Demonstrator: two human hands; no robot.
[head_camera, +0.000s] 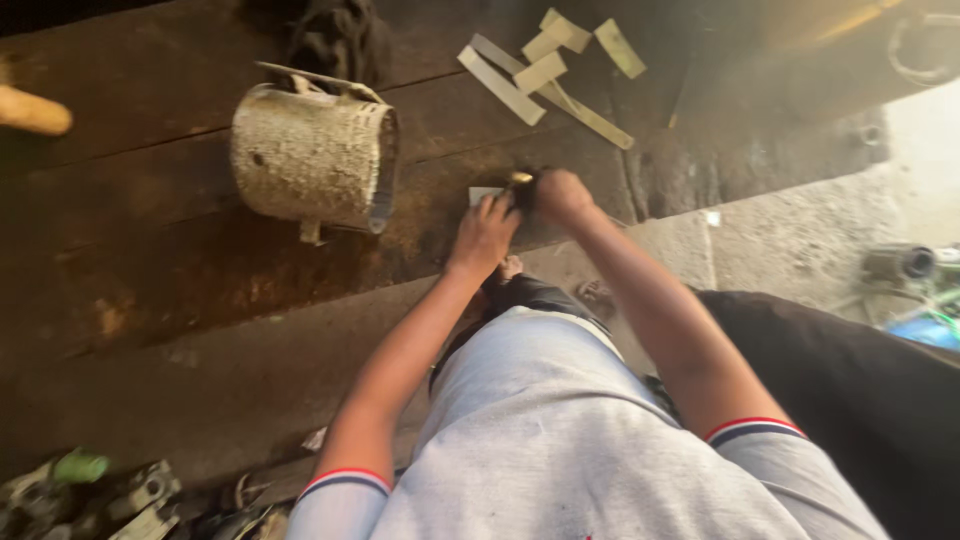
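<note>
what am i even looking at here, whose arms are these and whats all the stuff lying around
This is one picture from a camera worn on a person's head, looking down at their own arms. The left hand presses on a small pale piece on a dark, worn workbench. The right hand is closed around a small tool with a brassy tip; what kind is too blurred to tell. Beside them a crusted metal can lies on its side, and pale flat strips are scattered further back.

Left of the hands the can (312, 155) blocks the tabletop (150, 260); beyond them lie strips (545, 70). Bare boards stretch toward the near-left edge.
</note>
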